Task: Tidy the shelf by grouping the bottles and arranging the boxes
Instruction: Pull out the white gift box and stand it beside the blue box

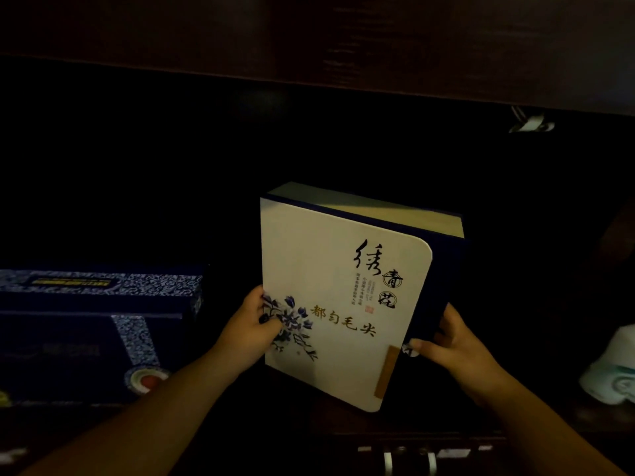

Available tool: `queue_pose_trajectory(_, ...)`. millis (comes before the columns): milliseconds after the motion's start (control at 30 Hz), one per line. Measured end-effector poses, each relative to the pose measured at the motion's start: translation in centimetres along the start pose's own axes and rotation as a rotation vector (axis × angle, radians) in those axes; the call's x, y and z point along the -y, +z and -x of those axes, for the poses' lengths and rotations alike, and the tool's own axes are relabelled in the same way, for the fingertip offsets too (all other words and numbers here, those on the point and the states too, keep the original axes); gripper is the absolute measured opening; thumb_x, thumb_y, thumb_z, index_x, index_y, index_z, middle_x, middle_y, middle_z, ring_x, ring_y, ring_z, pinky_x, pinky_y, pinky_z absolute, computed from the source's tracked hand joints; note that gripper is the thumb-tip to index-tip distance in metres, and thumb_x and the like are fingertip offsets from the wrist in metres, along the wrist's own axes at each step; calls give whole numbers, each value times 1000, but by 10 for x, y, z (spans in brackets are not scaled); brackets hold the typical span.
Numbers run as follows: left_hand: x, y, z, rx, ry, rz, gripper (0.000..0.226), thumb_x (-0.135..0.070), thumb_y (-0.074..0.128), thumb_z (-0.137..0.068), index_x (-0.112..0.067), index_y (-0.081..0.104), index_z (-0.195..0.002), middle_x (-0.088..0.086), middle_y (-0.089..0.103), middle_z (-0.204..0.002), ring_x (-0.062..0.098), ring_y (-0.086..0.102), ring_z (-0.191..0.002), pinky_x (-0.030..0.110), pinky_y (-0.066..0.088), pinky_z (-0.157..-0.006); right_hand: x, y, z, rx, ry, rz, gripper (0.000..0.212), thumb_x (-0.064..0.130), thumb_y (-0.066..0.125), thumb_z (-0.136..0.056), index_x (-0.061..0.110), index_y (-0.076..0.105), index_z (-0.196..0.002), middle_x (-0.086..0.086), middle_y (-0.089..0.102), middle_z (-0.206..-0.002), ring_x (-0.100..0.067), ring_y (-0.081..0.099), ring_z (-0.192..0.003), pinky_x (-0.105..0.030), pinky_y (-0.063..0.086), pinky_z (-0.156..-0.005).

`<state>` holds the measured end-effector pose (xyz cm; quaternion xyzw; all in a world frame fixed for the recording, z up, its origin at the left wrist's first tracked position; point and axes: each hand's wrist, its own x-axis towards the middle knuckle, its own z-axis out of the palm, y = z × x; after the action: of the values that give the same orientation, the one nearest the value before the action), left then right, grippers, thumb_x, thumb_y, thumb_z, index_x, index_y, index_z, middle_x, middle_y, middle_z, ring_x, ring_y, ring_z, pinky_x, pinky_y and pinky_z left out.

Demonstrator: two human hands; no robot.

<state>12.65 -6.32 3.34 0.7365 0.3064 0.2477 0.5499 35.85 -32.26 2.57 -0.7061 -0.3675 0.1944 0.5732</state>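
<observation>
A white box (336,280) with a dark blue spine, black calligraphy and a blue flower print stands tilted in the dark shelf opening at the centre. My left hand (249,329) grips its lower left edge over the flower print. On the lower right edge, my right hand (450,348) holds the blue spine. A dark blue patterned box (89,338) lies flat on the shelf to the left, apart from the white box.
A pale white and green rounded object (615,369) sits at the right edge of the shelf. The dark wooden board (343,39) of the shelf above runs across the top. The shelf's interior behind the boxes is too dark to read.
</observation>
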Motion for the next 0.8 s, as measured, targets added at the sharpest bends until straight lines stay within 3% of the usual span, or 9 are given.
queue_pose_trajectory(200,6,-5,26,-48,18,-3,68,-3,55,-90,-33,35,-148,-15,51,-129,7,46,-124,32,41,-101,0,5,-6,100,22,-103,94,46,96,-59,58,49,-139,23,63,-139,-2,61,-126,-18,57,-90)
queue_pose_trajectory(333,7,-9,41,-69,23,24,65,-5,54,-89,-51,40,-133,-37,48,-115,-22,49,-97,22,40,-90,-4,13,-5,143,15,-228,92,35,92,-67,47,47,-146,11,60,-148,-15,56,-136,-42,49,-109)
queue_pose_trajectory(400,8,-11,48,-77,41,17,63,-7,55,-88,-59,40,-121,-39,49,-114,-32,49,-90,14,41,-80,-7,20,-2,124,11,-283,85,31,86,-70,45,49,-145,10,63,-143,-16,60,-132,-39,54,-103)
queue_pose_trajectory(500,9,-13,60,-86,54,6,64,-12,56,-88,-59,36,-126,-38,49,-121,-37,45,-93,16,41,-84,-9,32,6,87,25,-345,74,33,81,-73,47,54,-140,11,68,-136,-13,66,-124,-29,61,-89)
queue_pose_trajectory(600,13,-20,70,-116,70,-5,63,-15,57,-85,-66,41,-119,-38,54,-120,-32,48,-98,18,43,-86,-8,41,10,72,35,-391,67,29,74,-79,48,54,-140,11,68,-136,-13,65,-124,-35,58,-92)
queue_pose_trajectory(700,16,-30,81,-122,67,-27,72,-14,60,-88,-78,37,-113,-47,56,-114,-33,48,-99,11,43,-83,-4,50,13,94,37,-420,66,26,73,-81,45,54,-141,9,69,-135,-14,67,-122,-33,61,-88)
queue_pose_trajectory(800,17,-42,87,-107,72,-52,87,-10,60,-91,-90,29,-101,-64,46,-103,-39,43,-94,0,40,-74,1,60,13,108,26,-427,65,24,73,-81,48,56,-139,10,70,-134,-12,68,-120,-27,62,-83)
